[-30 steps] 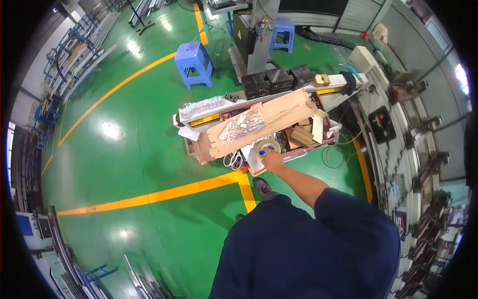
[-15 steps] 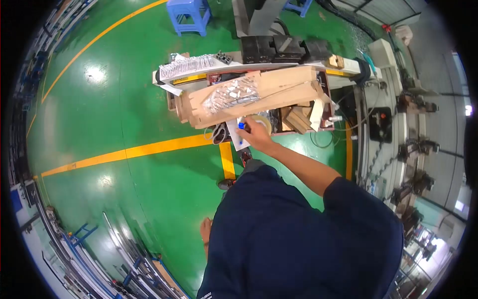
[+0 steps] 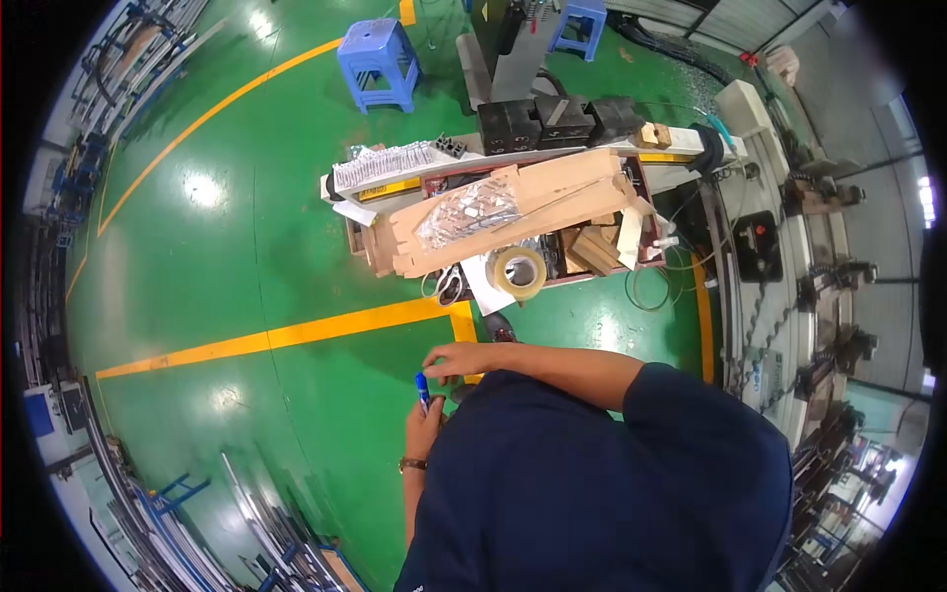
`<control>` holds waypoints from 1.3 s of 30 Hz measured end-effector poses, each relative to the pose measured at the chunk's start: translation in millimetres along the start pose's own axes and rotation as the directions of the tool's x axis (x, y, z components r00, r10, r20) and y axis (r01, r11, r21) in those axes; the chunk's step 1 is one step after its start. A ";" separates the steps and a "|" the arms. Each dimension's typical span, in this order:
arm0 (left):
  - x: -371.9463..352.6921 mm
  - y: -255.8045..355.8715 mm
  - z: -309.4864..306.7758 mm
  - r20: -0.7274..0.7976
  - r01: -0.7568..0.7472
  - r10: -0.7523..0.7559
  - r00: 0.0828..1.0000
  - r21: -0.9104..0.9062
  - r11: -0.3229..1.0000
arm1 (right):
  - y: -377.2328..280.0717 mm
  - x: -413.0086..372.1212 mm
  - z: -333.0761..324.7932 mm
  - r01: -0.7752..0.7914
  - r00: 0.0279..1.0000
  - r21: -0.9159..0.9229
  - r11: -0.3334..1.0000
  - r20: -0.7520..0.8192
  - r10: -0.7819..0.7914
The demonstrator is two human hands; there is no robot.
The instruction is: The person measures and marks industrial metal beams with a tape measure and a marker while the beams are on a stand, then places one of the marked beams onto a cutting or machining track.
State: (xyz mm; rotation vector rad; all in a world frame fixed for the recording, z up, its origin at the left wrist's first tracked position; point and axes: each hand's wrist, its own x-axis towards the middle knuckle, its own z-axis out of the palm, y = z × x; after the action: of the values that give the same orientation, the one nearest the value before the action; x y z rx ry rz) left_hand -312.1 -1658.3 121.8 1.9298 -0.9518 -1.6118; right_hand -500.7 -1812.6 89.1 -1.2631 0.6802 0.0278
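Green workshop floor (image 3: pixel 345 409), yellow line (image 3: pixel 286 337) across it; blue marker (image 3: pixel 422 386) near the dark shirt (image 3: pixel 592 474), clamped in the left hand (image 3: pixel 422 432); right hand (image 3: pixel 456 361) just beside the marker, its grip unclear

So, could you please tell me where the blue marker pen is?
In the head view, the blue marker pen is just left of centre, held in the left hand, close beside the right hand.

Slim blue marker (image 3: pixel 423 391), one end forward, in left grip (image 3: pixel 422 432)
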 end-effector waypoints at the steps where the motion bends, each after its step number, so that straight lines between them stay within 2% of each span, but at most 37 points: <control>1: -5.3 -15.0 -7.2 -0.042 0.020 -0.019 0.999 0.018 1.000 | 19.6 -3.9 0.3 -0.069 0.998 -0.018 0.997 0.003 0.069; 2: -7.7 -36.4 -15.3 -0.087 0.041 -0.038 0.996 0.032 0.999 | 70.5 4.2 0.3 -0.150 0.982 -0.274 0.950 0.070 0.175; 3: -13.7 -53.5 -22.1 -0.133 0.062 -0.056 0.989 0.041 0.997 | 124.0 11.2 0.8 -0.199 0.950 -0.518 0.832 0.105 0.293; 5: -31.8 -74.6 -33.9 -0.181 0.074 -0.073 0.981 -0.003 0.997 | 169.0 -6.1 3.7 -0.367 0.893 -0.471 0.802 0.062 0.446; 8: -52.8 -125.7 -50.1 -0.251 0.073 -0.086 0.964 -0.059 0.996 | 173.6 -7.0 -1.7 -0.449 0.827 -0.332 0.830 0.199 0.527; 9: -61.5 -150.3 -53.2 -0.265 0.075 -0.091 0.960 -0.071 0.995 | 171.2 -7.3 5.5 -0.463 0.824 -0.335 0.821 0.180 0.538; 11: -72.7 -195.0 -53.2 -0.307 0.146 -0.153 0.939 -0.046 0.988 | 164.9 -5.2 18.0 -0.488 0.820 -0.351 0.799 0.128 0.557; 13: -83.5 -257.4 -55.6 -0.318 0.225 -0.214 0.924 -0.004 0.974 | 175.3 2.8 39.3 -0.430 0.877 -0.412 0.804 0.022 0.480; 15: -105.6 -283.6 -50.8 -0.356 0.344 -0.331 0.874 -0.030 0.939 | 194.6 26.9 50.1 -0.438 0.847 -0.484 0.758 0.060 0.528; 17: -125.7 -312.2 -43.0 -0.375 0.436 -0.420 0.826 -0.046 0.899 | 205.2 39.0 62.8 -0.478 0.820 -0.438 0.761 0.088 0.566; 18: -134.3 -325.3 -37.9 -0.377 0.469 -0.459 0.804 -0.071 0.880 | 203.3 46.1 65.1 -0.497 0.804 -0.418 0.760 0.107 0.585; 21: -152.0 -362.2 -17.5 -0.369 0.523 -0.542 0.755 -0.159 0.837 | 160.9 52.3 85.8 -0.494 0.791 -0.529 0.690 0.057 0.609; 22: -156.2 -371.6 -11.7 -0.367 0.528 -0.560 0.743 -0.192 0.827 | 168.3 67.2 92.2 -0.481 0.784 -0.511 0.713 0.113 0.610; 23: -159.1 -380.2 -6.0 -0.362 0.530 -0.574 0.734 -0.223 0.818 | 176.0 78.1 93.3 -0.421 0.814 -0.562 0.712 0.112 0.569; 25: -165.3 -392.8 3.2 -0.353 0.529 -0.600 0.718 -0.283 0.800 | 146.1 85.8 104.1 -0.297 0.864 -0.653 0.696 0.126 0.487; 27: -171.8 -404.3 11.9 -0.350 0.520 -0.617 0.705 -0.337 0.785 | 121.6 104.4 111.8 -0.337 0.817 -0.713 0.615 0.104 0.568; 28: -174.1 -408.4 15.1 -0.347 0.514 -0.625 0.699 -0.364 0.777 | 105.4 106.9 118.3 -0.293 0.840 -0.730 0.617 0.111 0.530; 31: -175.0 -410.8 14.9 -0.347 0.491 -0.638 0.688 -0.425 0.760 | 80.8 130.7 129.9 -0.156 0.888 -0.765 0.624 0.168 0.428; 32: -171.2 -408.8 12.9 -0.346 0.485 -0.641 0.685 -0.440 0.756 | 73.2 137.9 130.7 -0.216 0.874 -0.755 0.619 0.132 0.467; 39: -119.3 -383.5 -35.4 -0.370 0.422 -0.633 0.680 -0.509 0.751 | 66.1 246.0 115.0 -0.193 0.876 -0.807 0.558 0.114 0.468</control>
State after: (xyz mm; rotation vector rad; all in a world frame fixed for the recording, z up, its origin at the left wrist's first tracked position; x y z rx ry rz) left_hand -202.7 -1319.1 -66.6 2.2831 0.1945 -1.2661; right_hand -275.4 -1773.7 -71.5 -1.8887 0.6296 0.9407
